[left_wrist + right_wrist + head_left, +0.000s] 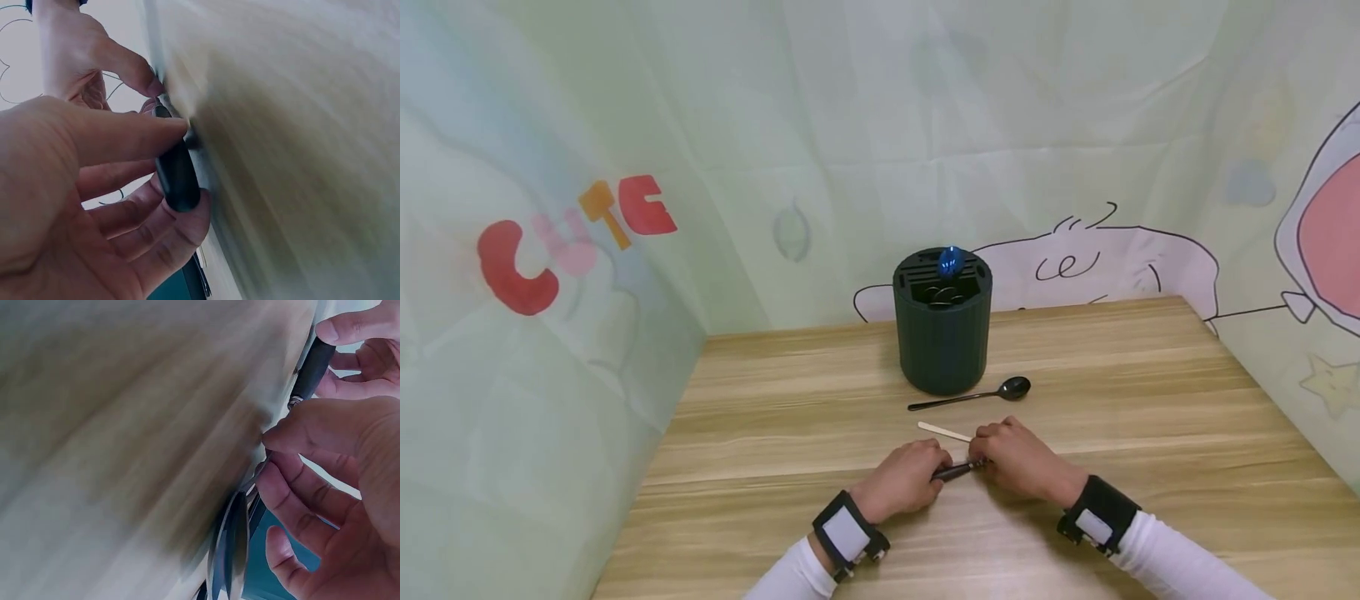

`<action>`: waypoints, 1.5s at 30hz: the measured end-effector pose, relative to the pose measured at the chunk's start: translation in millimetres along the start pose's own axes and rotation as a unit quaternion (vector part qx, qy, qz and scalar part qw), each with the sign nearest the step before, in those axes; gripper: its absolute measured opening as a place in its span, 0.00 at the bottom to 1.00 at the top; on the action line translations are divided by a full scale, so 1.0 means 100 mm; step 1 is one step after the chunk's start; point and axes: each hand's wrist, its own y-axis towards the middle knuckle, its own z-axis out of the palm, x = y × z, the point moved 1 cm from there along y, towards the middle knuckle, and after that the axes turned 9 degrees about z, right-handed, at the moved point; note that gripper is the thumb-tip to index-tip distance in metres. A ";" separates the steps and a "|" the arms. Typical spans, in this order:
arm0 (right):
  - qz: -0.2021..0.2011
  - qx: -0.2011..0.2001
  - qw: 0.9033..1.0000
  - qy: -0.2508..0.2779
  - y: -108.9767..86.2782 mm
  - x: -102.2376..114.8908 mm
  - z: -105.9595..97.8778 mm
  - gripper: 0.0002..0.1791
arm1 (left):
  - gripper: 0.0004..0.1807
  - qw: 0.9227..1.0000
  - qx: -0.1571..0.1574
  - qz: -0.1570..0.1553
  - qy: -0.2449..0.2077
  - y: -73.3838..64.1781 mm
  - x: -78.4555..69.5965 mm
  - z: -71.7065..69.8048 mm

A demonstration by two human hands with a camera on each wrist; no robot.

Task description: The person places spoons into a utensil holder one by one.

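Note:
Both hands hold a dark-handled spoon (953, 472) low over the wooden table. My left hand (904, 477) pinches its thick black handle (177, 178) between thumb and fingers. The right hand (1018, 458) pinches the thin metal neck, and the shiny bowl (229, 550) shows past those fingers in the right wrist view. In the head view the right hand hides that bowl. Just behind the hands lies a pale flat wooden stick (943, 431), its right end covered by the right hand. Farther back, a black spoon (1013, 388) lies with its bowl to the right.
A dark green ribbed utensil holder (943, 346) with a slotted top stands behind the black spoon. A shiny blue rounded thing (951, 262) sticks up from it, and dark rounded shapes show in its front opening. Printed cloth (820, 208) closes off the back and sides.

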 end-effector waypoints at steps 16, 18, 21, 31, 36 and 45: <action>-0.025 -0.093 0.994 -0.049 0.07 0.04 -0.19 0.14 | 0.06 0.995 -0.066 0.019 -0.068 -0.04 0.08 -0.16; -0.022 -0.090 0.995 -0.047 0.07 0.05 -0.21 0.14 | 0.06 0.995 -0.061 0.016 -0.074 -0.05 0.08 -0.15; -0.020 -0.097 0.994 -0.048 0.07 0.06 -0.21 0.13 | 0.07 0.994 -0.069 0.011 -0.087 -0.06 0.08 -0.13; -0.043 -0.262 0.964 -0.003 0.08 0.12 -0.30 0.12 | 0.08 0.975 -0.175 -0.010 -0.135 -0.06 0.09 -0.17; -0.044 -0.300 0.952 0.045 0.06 0.16 -0.30 0.10 | 0.10 0.960 -0.220 -0.030 -0.171 -0.05 0.09 -0.21; 0.206 -0.243 0.894 0.315 0.07 0.16 -0.46 0.14 | 0.13 0.899 -0.310 -0.050 -0.305 -0.03 0.02 -0.23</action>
